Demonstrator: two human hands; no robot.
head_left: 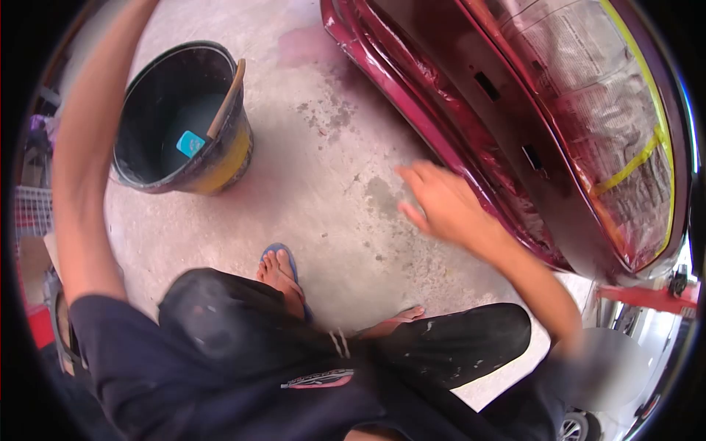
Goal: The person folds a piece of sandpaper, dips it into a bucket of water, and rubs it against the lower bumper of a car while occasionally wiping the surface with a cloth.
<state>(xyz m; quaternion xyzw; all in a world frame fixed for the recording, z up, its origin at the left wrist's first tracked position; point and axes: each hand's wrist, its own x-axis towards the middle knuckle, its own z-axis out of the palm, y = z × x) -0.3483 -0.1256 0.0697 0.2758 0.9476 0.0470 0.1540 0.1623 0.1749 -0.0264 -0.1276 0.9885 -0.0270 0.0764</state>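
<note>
My right hand (440, 204) is over the concrete floor, close to the edge of a glossy dark red car body part (456, 95). Its thumb and fingers are apart and nothing shows in them. My left arm (92, 132) reaches up past the bucket and leaves the top of the view, so the left hand is out of sight. Beside that arm stands a black bucket (136, 173) with cloudy liquid in it. A turquoise piece (190, 144) lies inside near its wall, and a wooden stick (228, 99) leans against the rim.
Newspaper (581, 66) held by yellow tape (636, 162) covers part of the car. Wet spots mark the concrete floor (331, 191) between bucket and car. My sandalled foot (278, 266) rests near the bucket. A red metal bar (647, 296) and a wheel (575, 426) are at right.
</note>
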